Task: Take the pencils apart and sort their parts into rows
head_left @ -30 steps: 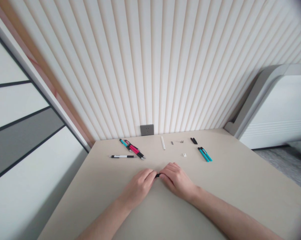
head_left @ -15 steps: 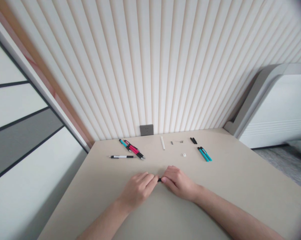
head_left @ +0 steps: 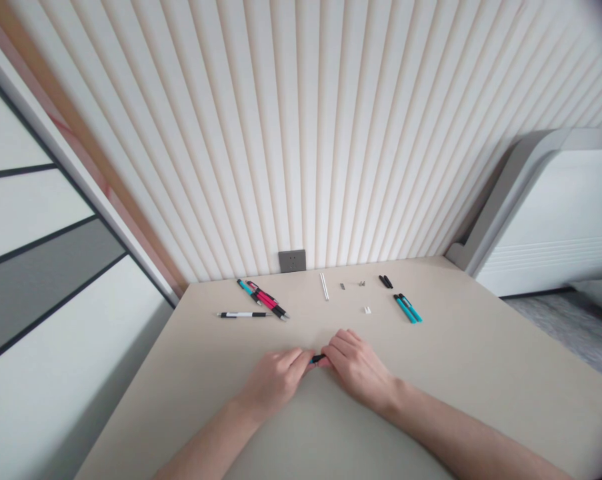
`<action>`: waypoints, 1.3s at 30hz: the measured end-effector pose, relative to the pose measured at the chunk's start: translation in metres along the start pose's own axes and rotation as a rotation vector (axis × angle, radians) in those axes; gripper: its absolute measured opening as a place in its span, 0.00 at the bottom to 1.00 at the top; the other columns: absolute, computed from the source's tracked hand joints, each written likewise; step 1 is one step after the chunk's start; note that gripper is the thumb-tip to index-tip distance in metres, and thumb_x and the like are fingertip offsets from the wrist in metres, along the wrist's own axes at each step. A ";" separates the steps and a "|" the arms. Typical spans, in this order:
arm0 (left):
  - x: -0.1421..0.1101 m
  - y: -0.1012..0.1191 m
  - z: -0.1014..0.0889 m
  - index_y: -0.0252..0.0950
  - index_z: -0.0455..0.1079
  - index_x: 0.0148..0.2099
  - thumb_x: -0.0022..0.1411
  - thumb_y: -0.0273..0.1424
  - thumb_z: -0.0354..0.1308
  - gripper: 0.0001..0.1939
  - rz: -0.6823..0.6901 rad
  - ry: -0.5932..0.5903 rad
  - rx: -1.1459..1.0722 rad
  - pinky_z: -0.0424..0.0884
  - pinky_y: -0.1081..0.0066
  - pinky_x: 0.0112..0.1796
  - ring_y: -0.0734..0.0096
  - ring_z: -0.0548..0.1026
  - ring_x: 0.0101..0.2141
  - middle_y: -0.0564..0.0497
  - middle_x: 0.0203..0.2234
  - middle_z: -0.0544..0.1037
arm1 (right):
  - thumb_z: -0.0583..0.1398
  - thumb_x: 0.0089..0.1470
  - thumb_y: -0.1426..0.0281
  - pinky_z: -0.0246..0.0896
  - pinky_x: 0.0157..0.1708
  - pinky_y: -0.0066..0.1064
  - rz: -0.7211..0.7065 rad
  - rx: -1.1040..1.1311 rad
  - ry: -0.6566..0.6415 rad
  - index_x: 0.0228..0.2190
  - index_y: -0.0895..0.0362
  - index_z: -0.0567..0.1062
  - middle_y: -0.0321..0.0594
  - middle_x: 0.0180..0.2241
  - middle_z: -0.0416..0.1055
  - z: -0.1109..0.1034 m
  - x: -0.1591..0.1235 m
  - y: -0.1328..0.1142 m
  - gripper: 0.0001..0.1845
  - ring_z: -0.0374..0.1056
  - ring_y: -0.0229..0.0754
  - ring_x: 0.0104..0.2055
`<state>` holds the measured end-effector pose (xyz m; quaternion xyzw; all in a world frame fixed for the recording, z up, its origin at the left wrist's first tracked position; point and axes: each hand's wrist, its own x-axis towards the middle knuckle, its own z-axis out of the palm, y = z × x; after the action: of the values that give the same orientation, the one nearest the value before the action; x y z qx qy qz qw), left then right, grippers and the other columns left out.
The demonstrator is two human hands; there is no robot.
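Between my two hands, low over the table (head_left: 205, 400), is a pen (head_left: 319, 358) with a black part showing and a bit of blue at its left. My left hand (head_left: 279, 375) is closed on the blue end, which its fingers mostly cover. From the other side, my right hand (head_left: 353, 360) pinches the black part, fingertips close to those of the left. The pen's far ends are hidden in the fingers. Beyond my hands lie a white and black pen (head_left: 244, 315) and, past it, a small pile of red pens (head_left: 265, 295) and a blue pen (head_left: 249, 292).
Toward the back lie thin white refills (head_left: 324, 287), small springs (head_left: 343, 286), metal tips (head_left: 362, 284), white plastic pieces (head_left: 367, 310), black grips (head_left: 385, 282) and blue pen barrels (head_left: 407, 309). A socket (head_left: 292, 261) sits on the ribbed wall behind the table.
My fingers have shifted around the pen, so that a bit of blue now shows beside the black part. The right hand has turned slightly. The loose parts stay where they were.
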<state>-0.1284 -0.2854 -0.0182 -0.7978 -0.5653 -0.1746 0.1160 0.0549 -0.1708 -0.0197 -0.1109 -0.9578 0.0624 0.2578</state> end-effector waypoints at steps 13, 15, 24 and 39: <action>0.008 0.002 -0.026 0.30 0.71 0.50 0.68 0.22 0.52 0.10 0.218 0.266 0.244 0.70 0.69 0.29 0.71 0.74 0.28 0.50 0.29 0.77 | 0.42 0.69 0.60 0.56 0.26 0.27 0.345 0.799 -0.262 0.28 0.56 0.69 0.33 0.21 0.62 -0.010 -0.001 -0.006 0.25 0.56 0.35 0.23; 0.009 0.003 -0.027 0.29 0.70 0.51 0.68 0.22 0.53 0.11 0.251 0.263 0.276 0.69 0.69 0.27 0.71 0.74 0.26 0.49 0.29 0.77 | 0.43 0.69 0.59 0.53 0.24 0.26 0.397 0.850 -0.332 0.29 0.56 0.70 0.30 0.19 0.59 -0.012 -0.001 -0.006 0.24 0.54 0.34 0.21; 0.007 0.002 -0.011 0.29 0.70 0.50 0.70 0.23 0.50 0.10 0.151 0.174 0.129 0.72 0.73 0.27 0.72 0.76 0.27 0.52 0.26 0.75 | 0.47 0.68 0.68 0.54 0.32 0.31 0.194 0.228 -0.154 0.31 0.56 0.70 0.39 0.27 0.70 -0.007 -0.005 -0.003 0.16 0.63 0.40 0.28; -0.002 -0.010 -0.003 0.33 0.70 0.52 0.73 0.29 0.48 0.12 0.010 0.103 0.079 0.71 0.74 0.26 0.72 0.78 0.26 0.53 0.25 0.75 | 0.49 0.68 0.65 0.60 0.39 0.35 0.097 0.179 -0.102 0.42 0.55 0.73 0.41 0.32 0.74 -0.014 -0.003 0.007 0.14 0.67 0.43 0.35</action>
<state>-0.1385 -0.2851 -0.0169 -0.7853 -0.5612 -0.1922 0.1772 0.0658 -0.1639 -0.0101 -0.1306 -0.9537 0.1656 0.2144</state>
